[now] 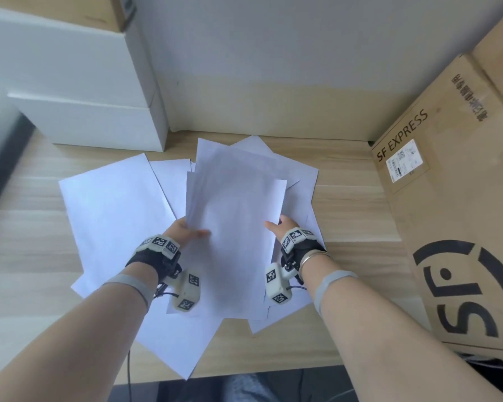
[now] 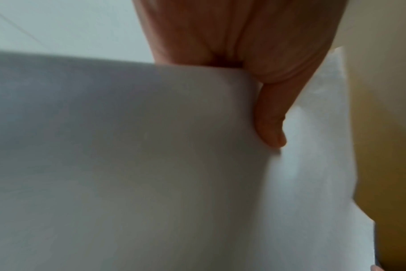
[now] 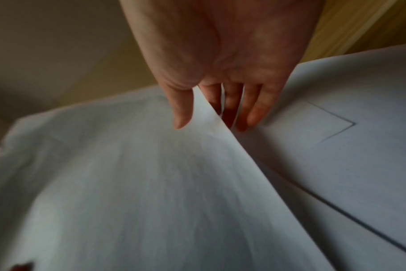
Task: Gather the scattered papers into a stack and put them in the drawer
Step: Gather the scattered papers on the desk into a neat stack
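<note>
Holding the lifted bundle of sheets (image 1: 233,204) by its two side edges, the left hand (image 1: 183,232) pinches the left edge with the thumb on top and the fingers hidden below, and the right hand (image 1: 282,227) does the same at the right edge. The bundle is a little above the other loose papers (image 1: 111,198), which lie fanned on the wooden desk (image 1: 357,207), to the left of the SF EXPRESS carton (image 1: 453,198).

To do this step well, I think the hands should hold lightly, stand the bundle on its lower edge and tap it on the desk so the corners come level. After that the sheets lying flat can be slid under it one by one. A grip that is too tight may crease the paper.

The right wrist view shows what the head view hides: the fingers (image 3: 255,111) are straight and slipped under the sheet, and the thumb lies on top. The left wrist view shows only the thumb (image 2: 270,119) pressed on the paper edge. Only the head view shows the white boxes (image 1: 99,123) left of the carton. No drawer is visible in any view.
</note>
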Tool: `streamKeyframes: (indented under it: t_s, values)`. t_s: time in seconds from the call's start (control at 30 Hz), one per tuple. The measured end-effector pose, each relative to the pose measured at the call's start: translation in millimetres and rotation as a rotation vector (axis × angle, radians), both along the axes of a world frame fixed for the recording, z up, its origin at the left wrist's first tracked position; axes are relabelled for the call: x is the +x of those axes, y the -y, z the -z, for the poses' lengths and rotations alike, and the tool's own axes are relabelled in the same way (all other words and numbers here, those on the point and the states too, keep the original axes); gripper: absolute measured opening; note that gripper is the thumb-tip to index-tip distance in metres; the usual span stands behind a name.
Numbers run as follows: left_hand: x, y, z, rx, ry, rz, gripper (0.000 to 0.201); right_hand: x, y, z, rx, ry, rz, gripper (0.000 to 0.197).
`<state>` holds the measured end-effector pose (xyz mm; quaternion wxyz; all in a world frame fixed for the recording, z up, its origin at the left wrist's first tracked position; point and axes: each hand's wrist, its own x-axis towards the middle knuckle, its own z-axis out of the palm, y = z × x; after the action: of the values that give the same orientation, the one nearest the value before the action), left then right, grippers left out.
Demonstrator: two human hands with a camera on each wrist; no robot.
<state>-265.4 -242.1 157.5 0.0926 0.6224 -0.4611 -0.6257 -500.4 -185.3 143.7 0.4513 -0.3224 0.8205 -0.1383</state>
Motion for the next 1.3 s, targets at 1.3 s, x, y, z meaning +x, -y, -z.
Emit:
streamKeyframes:
  t_s: [1.3]
  values:
    - [8.5,62.0,-95.8,-0.484,-0.361,-0.162,0.035,38.2,71.3,-199.1,-1.068,0.248,0.409,0.014]
